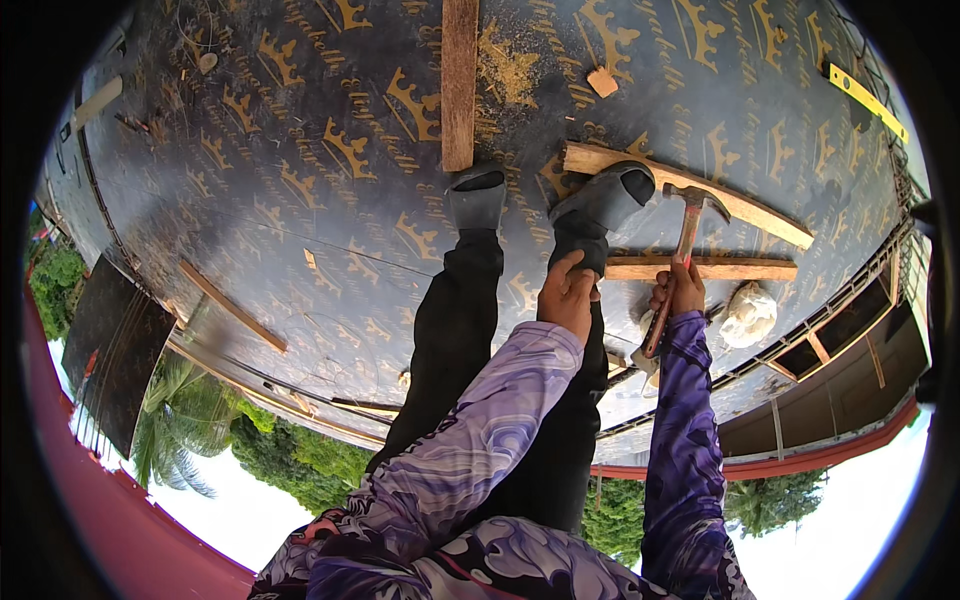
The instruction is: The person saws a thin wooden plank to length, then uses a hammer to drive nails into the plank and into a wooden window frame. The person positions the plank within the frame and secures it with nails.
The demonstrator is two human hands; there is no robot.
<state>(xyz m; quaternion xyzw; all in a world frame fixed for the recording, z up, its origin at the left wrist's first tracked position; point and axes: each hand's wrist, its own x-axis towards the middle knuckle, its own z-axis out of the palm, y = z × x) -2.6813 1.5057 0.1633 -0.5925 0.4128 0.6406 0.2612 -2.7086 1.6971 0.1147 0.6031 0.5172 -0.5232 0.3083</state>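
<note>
My right hand [681, 290] is wrapped round the handle of a claw hammer [689, 228]; its metal head points away from me, beside my right shoe. My left hand [568, 298] is in front of my right shin with its fingers curled together. Whatever may be between those fingers is too small or hidden to make out. Close to the hammer, one wooden strip [745, 268] lies crosswise behind the handle. Another strip [740, 203] slants past my right shoe [606, 197]. A long board [459, 90] runs away from the toe of my left shoe [476, 197].
Dark printed panels [340, 215] form the floor. A white plastic bag [747, 315] sits right of the hammer. Farther off lie a yellow spirit level [868, 103], a small wood block [602, 82] and sawdust [508, 65]. A loose strip [235, 306] lies left. Framed openings [835, 325] border the right edge.
</note>
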